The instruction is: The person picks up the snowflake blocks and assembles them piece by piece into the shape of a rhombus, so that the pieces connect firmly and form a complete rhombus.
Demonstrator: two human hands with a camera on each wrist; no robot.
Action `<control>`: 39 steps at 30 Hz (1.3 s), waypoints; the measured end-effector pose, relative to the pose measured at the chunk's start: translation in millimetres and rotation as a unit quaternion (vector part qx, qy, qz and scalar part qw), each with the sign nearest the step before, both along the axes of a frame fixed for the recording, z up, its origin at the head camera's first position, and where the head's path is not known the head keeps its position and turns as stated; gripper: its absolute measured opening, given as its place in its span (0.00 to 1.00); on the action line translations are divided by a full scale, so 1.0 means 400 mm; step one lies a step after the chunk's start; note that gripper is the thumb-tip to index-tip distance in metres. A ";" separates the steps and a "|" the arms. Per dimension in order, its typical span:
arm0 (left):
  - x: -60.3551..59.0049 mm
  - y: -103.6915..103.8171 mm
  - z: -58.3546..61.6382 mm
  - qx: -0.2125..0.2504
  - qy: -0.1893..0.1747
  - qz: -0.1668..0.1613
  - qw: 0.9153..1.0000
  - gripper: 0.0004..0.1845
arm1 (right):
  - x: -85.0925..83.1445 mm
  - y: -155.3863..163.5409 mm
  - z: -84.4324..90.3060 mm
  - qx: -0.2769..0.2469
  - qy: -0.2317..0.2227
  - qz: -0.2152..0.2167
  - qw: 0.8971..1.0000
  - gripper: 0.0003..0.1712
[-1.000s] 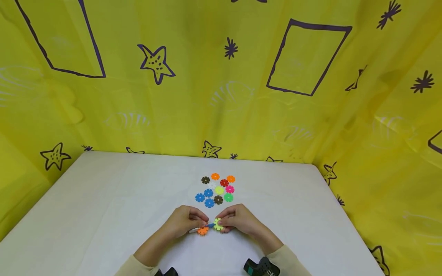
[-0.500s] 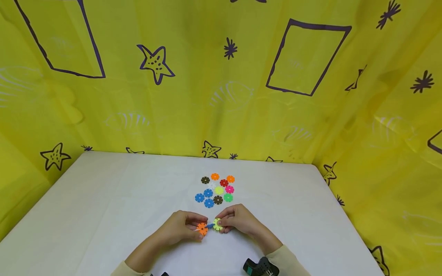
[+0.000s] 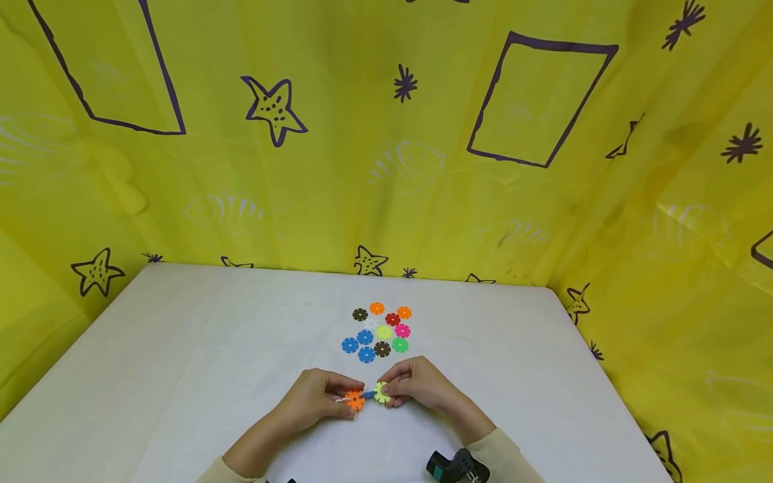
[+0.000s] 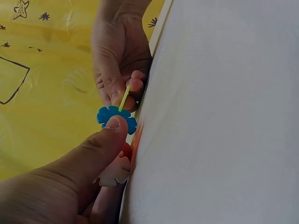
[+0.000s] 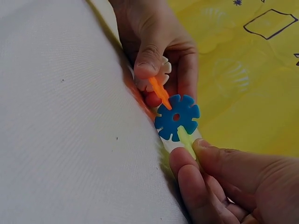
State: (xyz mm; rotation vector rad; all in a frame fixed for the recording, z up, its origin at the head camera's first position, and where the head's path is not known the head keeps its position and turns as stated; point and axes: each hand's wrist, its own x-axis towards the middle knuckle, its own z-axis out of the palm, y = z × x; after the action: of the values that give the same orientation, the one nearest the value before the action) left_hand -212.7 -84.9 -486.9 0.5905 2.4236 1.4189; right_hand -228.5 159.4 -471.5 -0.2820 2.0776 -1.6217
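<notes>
A short chain of notched plastic discs, slotted into one another, spans the two hands. Its orange disc (image 3: 355, 400) faces the head camera; my left hand (image 3: 314, 397) grips that end between thumb and fingers. Beside it, a white disc (image 4: 112, 173) sits largely behind the left thumb. In the middle is a blue disc (image 5: 188, 111), seen face-on in the right wrist view and edge-on from the head. At the other end, my right hand (image 3: 419, 384) pinches a yellow-green disc (image 3: 380, 392) between thumb and fingertips, which cover part of it.
Several loose discs lie in a cluster beyond the hands, among them a green disc (image 3: 400, 345), a pink disc (image 3: 402, 331) and a brown disc (image 3: 382, 349). The white table (image 3: 211, 349) ends at a patterned yellow curtain (image 3: 338, 168).
My left thumb has moved down from the top of the chain to below the orange disc, whose face now shows more fully. The right hand keeps its pinch in nearly the same place.
</notes>
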 end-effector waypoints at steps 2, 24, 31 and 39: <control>0.000 -0.001 -0.002 -0.001 0.009 0.002 1.000 0.22 | 0.000 0.000 0.000 -0.004 0.000 0.003 1.000 0.10; 0.009 0.004 -0.010 0.032 0.026 0.006 0.999 0.20 | 0.001 -0.003 -0.002 -0.005 -0.014 -0.001 1.000 0.10; 0.006 0.001 -0.006 0.019 0.025 -0.006 0.999 0.22 | 0.002 -0.004 -0.002 -0.004 -0.016 -0.003 1.000 0.11; 0.002 0.002 -0.008 0.025 0.006 -0.008 1.000 0.22 | 0.000 -0.003 0.000 0.006 -0.015 -0.009 1.000 0.12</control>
State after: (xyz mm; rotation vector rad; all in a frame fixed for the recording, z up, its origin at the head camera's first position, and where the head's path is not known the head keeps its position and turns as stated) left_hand -211.8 -84.1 -489.9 0.6310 2.3934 1.4776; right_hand -228.5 158.3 -471.4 -0.2325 2.0723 -1.6137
